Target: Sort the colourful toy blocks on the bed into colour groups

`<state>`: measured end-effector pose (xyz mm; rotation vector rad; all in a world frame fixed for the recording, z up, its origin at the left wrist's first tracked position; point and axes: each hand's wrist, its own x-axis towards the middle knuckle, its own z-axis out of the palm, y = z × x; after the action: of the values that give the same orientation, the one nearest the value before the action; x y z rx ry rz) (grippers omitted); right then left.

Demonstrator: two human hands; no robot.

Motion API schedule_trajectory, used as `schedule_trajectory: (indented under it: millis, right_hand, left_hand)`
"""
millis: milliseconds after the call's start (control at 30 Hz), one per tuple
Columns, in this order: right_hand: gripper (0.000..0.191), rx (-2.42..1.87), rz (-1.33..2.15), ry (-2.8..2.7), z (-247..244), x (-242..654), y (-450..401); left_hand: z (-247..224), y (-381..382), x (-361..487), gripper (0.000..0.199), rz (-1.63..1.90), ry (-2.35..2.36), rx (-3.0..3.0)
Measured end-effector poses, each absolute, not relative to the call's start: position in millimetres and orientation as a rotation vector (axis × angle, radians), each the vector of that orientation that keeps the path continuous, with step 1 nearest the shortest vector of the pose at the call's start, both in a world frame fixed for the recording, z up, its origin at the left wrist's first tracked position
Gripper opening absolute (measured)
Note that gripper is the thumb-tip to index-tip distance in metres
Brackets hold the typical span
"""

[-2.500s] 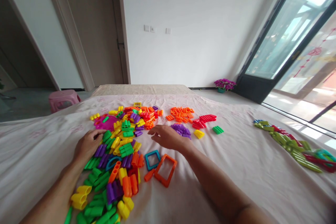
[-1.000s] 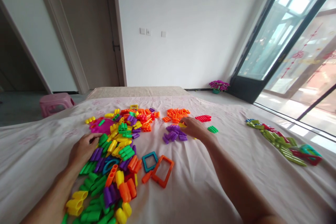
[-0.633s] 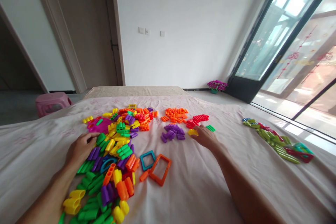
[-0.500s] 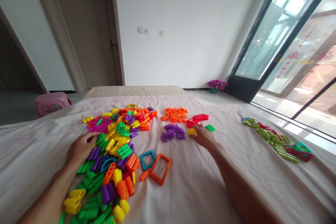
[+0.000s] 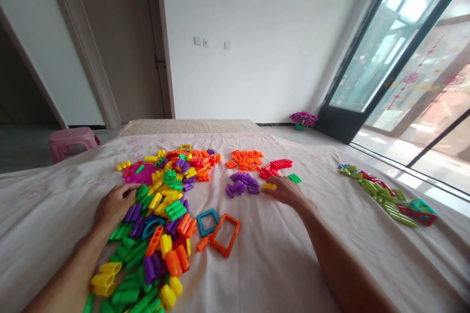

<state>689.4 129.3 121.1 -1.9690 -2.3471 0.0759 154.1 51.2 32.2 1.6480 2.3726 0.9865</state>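
Note:
At the left edge of a mixed pile of plastic tube-shaped building blocks (image 5: 156, 200), my left hand (image 5: 114, 204) is curled. Its thumb and index fingertips close on a green building block (image 5: 142, 190). My right hand (image 5: 284, 190) is low over the cloth at centre right, its fingers pinching a yellow building block (image 5: 269, 186). Just left of that hand lies a group of purple blocks (image 5: 240, 184). Red blocks (image 5: 276, 167) lie behind it, partly covered by the fingers, and a green block piece (image 5: 294, 178) is beyond the wrist. Orange blocks (image 5: 245, 159) form another group farther back.
A blue square frame (image 5: 207, 222) and an orange frame (image 5: 225, 235) lie on the pale cloth (image 5: 257, 264). At the far right are green, red and blue pieces (image 5: 389, 200). A pink stool (image 5: 74, 144) stands beyond the left side.
My right hand has shifted slightly left and tipped, with the yellow block now turned flatter in its fingers. The left hand stays at the pile's edge.

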Motion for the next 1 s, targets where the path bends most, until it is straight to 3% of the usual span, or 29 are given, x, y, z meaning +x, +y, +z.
schedule_trajectory:
  millis: [267, 733, 1000]
  right_hand:
    - [0.036, -1.952, 0.036, -1.964, 107.3, 705.7, 154.7]
    - [0.045, -1.773, 0.117, -2.08, 92.5, 711.6, 160.8]
    - [0.054, -1.56, 0.565, -1.923, 85.3, 700.5, 153.6]
  left_hand:
    - [27.1, 53.3, 151.6, 0.034, 1.009, 2.378, 1.698]
    - [22.3, 54.4, 148.3, 0.039, 1.015, 2.367, 1.759]
    - [23.9, 54.9, 147.8, 0.035, 1.021, 2.374, 1.725]
